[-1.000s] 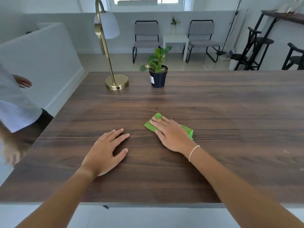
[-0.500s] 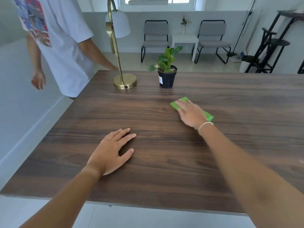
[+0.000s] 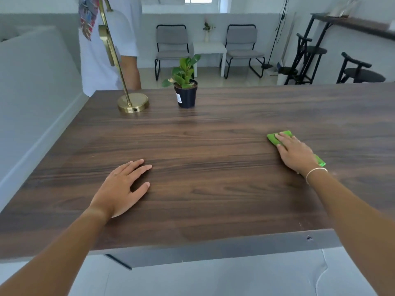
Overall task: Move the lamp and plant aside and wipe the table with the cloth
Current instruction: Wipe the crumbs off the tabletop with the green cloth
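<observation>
Wiping step, in hand. The right hand lies flat on the green cloth, fingers spread and extended, pressing it to the table rather than clasping it; cloth corners show beyond the fingertips and behind the wrist. The cloth sits toward the right side of the table, about midway between near and far edges. The left hand rests palm-down on bare wood near the near edge, fingers open, holding nothing; judged to serve as a brace.

The lamp stands at the far left corner, its base just inside the far edge. The plant stands near it to the right, also close to the far edge. Both are well apart from the cloth, so the moving-aside step appears done.

Next move, as judged: more strokes across the unwiped wood, with steady downward pressure so the cloth does not bunch.

Room: the middle and right of the table are bare. The near edge runs below the left forearm; the right edge is out of view. A bystander stands just beyond the far left corner, behind the lamp, so strokes toward that corner need care.
</observation>
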